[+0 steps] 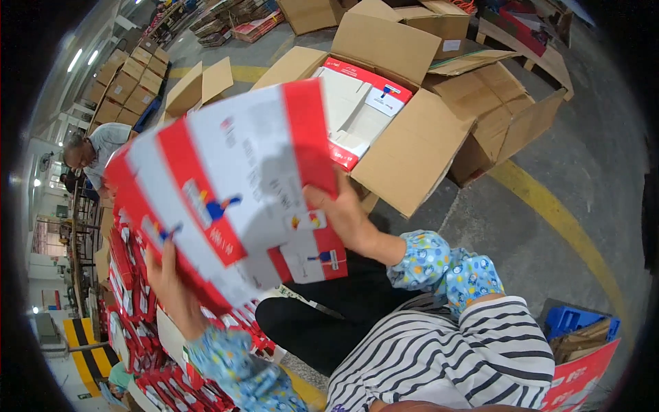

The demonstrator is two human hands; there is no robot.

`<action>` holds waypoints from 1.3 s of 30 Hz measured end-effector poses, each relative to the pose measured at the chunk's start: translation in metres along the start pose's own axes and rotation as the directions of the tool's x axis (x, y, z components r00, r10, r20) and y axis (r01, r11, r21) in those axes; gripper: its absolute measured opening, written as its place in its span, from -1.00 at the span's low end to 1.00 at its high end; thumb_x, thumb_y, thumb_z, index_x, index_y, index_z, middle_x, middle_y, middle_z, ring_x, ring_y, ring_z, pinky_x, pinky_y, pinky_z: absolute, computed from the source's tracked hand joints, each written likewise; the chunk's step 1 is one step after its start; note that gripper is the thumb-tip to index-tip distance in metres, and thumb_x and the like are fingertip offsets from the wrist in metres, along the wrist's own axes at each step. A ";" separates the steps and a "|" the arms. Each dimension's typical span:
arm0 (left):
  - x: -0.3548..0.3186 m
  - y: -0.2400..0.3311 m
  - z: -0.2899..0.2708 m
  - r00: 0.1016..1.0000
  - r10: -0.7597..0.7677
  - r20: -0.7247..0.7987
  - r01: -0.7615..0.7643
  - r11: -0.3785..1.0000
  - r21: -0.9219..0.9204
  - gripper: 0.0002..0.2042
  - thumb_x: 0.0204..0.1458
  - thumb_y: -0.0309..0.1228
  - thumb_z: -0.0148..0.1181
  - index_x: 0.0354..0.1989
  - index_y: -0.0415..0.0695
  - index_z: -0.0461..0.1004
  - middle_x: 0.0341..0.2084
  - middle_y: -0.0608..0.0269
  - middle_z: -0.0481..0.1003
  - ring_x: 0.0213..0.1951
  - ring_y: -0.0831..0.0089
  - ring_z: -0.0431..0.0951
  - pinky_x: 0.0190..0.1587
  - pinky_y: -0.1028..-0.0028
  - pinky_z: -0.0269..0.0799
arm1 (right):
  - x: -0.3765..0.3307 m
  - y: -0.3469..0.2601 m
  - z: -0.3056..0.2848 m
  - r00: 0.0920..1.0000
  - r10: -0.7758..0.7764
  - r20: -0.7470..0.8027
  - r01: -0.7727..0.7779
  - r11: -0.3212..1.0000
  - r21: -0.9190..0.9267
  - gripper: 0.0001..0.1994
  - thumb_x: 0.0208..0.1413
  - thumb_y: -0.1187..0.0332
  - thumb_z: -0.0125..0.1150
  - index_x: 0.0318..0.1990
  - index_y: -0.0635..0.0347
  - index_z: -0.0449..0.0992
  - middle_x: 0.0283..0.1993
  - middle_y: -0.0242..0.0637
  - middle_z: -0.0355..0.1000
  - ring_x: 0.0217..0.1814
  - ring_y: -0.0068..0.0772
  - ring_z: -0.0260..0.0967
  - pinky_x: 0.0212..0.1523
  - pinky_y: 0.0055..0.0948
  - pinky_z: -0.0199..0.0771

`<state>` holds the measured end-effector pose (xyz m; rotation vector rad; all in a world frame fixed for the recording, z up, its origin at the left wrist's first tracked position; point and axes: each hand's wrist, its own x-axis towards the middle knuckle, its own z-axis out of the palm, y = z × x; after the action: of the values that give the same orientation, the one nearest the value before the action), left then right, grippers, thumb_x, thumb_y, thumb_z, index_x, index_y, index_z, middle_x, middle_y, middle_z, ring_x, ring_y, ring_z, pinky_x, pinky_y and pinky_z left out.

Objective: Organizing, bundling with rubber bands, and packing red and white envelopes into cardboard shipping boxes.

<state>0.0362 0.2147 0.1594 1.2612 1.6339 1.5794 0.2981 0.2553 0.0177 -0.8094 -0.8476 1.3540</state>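
Note:
Both my hands hold up a flattened red-and-white printed carton (254,130), or a small stack of them, tilted in front of me and slightly blurred. My left hand (170,285) grips its lower left part, thumb over the printed face. My right hand (347,216) is closed on the right edge, with some fingers hidden behind the card. Just beyond stands an open brown cardboard box (415,161), flaps spread. Inside it lie red-and-white cartons (381,103) and plain grey-white card. The held carton covers part of the box's left side.
Piles of red-and-white flat cartons (175,384) lie at lower left. More open brown boxes (484,103) stand to the right of the filled one. A blue crate (566,319) sits at lower right. One person (103,151) is at far left, another (122,376) at lower left.

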 end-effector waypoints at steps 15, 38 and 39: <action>0.264 -0.088 0.322 0.788 0.055 0.613 -0.277 0.921 0.274 -0.46 -0.02 -0.13 0.32 -0.05 -0.40 0.48 -0.30 0.00 0.60 -0.28 0.36 0.60 -0.19 0.44 0.49 | 0.152 0.009 -0.111 0.894 -0.005 -0.447 0.135 0.956 0.259 -0.44 0.22 0.20 0.16 0.23 0.31 0.11 0.18 -0.09 0.29 0.18 -0.29 0.31 0.14 -0.29 0.43; 0.281 -0.276 0.314 0.427 -0.489 0.761 0.053 0.853 0.519 -0.36 -0.42 -0.33 0.56 -0.05 -0.27 0.50 -0.20 0.12 0.58 -0.13 0.29 0.54 -0.01 0.36 0.40 | 0.157 0.072 -0.160 0.823 0.216 -0.526 -0.219 0.974 0.057 -0.48 0.19 0.45 0.10 0.24 0.44 0.09 0.22 0.02 0.25 0.26 -0.18 0.24 0.31 -0.24 0.20; 0.288 -0.280 0.308 0.429 -0.509 0.746 0.063 0.841 0.538 -0.36 -0.42 -0.33 0.56 -0.05 -0.27 0.50 -0.20 0.12 0.58 -0.13 0.29 0.54 -0.01 0.36 0.40 | 0.150 0.064 -0.145 0.821 0.239 -0.519 -0.236 0.969 0.072 -0.48 0.19 0.45 0.10 0.24 0.44 0.09 0.22 0.02 0.25 0.26 -0.18 0.24 0.31 -0.24 0.20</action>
<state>0.1135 0.6443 -0.0980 1.5084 1.3654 0.1459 0.3991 0.4073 -0.1008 -1.2434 -0.3147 1.2528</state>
